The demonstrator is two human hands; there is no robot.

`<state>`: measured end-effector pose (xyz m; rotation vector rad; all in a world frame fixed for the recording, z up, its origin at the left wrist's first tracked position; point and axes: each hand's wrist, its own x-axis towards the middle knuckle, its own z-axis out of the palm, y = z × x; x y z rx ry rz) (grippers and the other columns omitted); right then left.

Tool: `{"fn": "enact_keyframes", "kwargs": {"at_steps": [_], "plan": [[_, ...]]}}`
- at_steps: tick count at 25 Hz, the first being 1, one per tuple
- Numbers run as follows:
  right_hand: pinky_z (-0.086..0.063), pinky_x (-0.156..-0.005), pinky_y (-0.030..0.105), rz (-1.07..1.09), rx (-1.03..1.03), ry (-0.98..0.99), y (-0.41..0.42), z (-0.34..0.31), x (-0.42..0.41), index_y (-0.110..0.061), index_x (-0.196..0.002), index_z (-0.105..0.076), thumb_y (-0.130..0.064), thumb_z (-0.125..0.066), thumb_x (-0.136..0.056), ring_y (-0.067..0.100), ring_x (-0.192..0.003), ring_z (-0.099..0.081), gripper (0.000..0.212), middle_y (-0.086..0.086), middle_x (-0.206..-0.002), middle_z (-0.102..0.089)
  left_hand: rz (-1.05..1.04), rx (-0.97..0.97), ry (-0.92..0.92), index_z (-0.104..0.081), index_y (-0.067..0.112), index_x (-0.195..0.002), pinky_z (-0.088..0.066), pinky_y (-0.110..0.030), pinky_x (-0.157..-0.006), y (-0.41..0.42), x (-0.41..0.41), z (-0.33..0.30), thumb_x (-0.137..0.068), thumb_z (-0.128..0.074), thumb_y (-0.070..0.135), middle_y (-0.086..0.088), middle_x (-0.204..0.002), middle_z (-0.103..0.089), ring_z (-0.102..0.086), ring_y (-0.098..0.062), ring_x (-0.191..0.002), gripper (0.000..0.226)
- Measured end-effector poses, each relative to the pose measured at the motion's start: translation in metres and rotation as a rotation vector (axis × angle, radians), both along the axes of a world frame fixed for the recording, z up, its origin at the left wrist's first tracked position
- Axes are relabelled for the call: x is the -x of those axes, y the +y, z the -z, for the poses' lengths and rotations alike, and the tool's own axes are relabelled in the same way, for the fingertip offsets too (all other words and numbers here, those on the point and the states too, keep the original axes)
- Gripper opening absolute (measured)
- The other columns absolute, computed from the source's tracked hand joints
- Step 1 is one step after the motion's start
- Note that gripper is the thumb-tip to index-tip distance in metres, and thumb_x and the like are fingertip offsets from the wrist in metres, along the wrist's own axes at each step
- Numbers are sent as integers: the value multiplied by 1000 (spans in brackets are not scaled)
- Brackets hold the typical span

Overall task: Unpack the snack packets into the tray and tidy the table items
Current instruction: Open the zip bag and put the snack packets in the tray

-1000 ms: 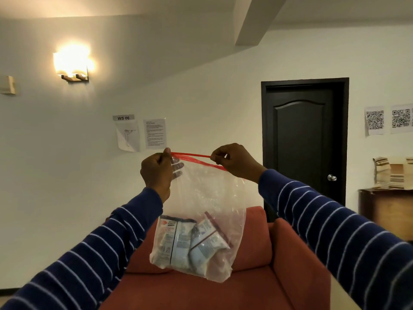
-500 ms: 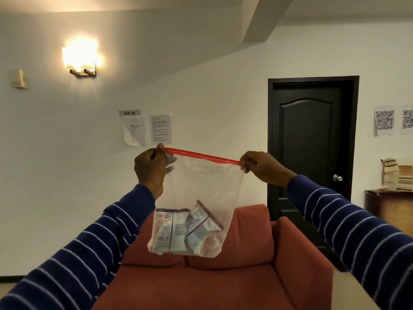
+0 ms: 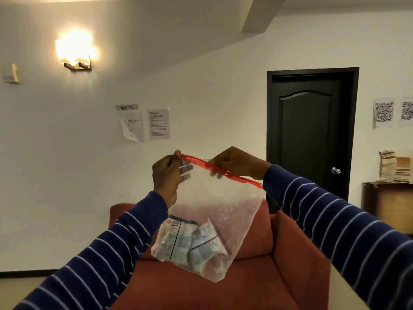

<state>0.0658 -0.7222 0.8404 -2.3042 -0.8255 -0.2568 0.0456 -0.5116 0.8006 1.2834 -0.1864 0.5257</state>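
Since half a second ago the right hand [image 3: 237, 163] has slid inward along the red zip strip, from the bag's right corner to about mid-length, and the whole view has tipped so the strip now slopes down to the right. Both hands hold up the clear zip-lock bag [image 3: 220, 198] at the centre of the frame. At the strip's upper left end the left hand [image 3: 166, 175] pinches the bag's corner, thumb on the near side and fingers showing through the plastic behind. Fingers of the right hand curl over the strip and pinch it, leaving the strip's right end running free toward the striped sleeve [image 3: 335, 220]. Several snack packets [image 3: 190, 240] lie bunched in the bag's bottom, white and blue with a red spot on the leftmost one. Behind and below the bag stands a red armchair [image 3: 290, 265]. On the wall, a lit lamp [image 3: 74, 52] glows at upper left, paper notices [image 3: 145, 124] hang at centre left, and a dark door [image 3: 312, 130] stands at right with QR-code sheets [image 3: 384, 113] beside it.
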Motion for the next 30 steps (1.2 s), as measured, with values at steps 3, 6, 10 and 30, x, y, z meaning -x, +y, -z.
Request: {"fn": "enact_keyframes", "kwargs": {"at_steps": [3,6,10,30], "plan": [[-57,-64,20,-74,-46,145,9,0,6,-22,-102,-76,-37,-54,-99,11,-84,-75,27,-6,-94,-78,1,19,6,-70,15,-87,-61,-31,-64,1,0,2,-100,-58,30,-4,-88,-77,-78,-18,-80,23],[-56,-62,20,-96,-32,172,16,-1,6,-23,-98,-76,-31,-59,-98,10,-80,-74,19,-3,-94,-79,-8,25,23,-70,15,-87,-62,-33,-65,3,1,4,-99,-59,31,-5,-88,-77,-78,-19,-80,22],[-55,-63,19,-35,-27,116,20,1,2,-9,-98,-76,-17,-65,-94,8,-66,-68,14,4,-84,-77,-50,-53,0,-69,18,-87,-61,-28,-62,4,-1,6,-98,-60,35,-2,-87,-77,-77,-19,-79,23],[-60,-64,23,4,-283,-85,23,-24,29,0,-90,-75,-17,-76,-85,14,-66,-67,18,17,-82,-73,106,-150,233,-61,11,-100,-54,-26,-51,-17,28,-30,-102,-51,26,-5,-87,-63,-64,-18,-71,18]]}}
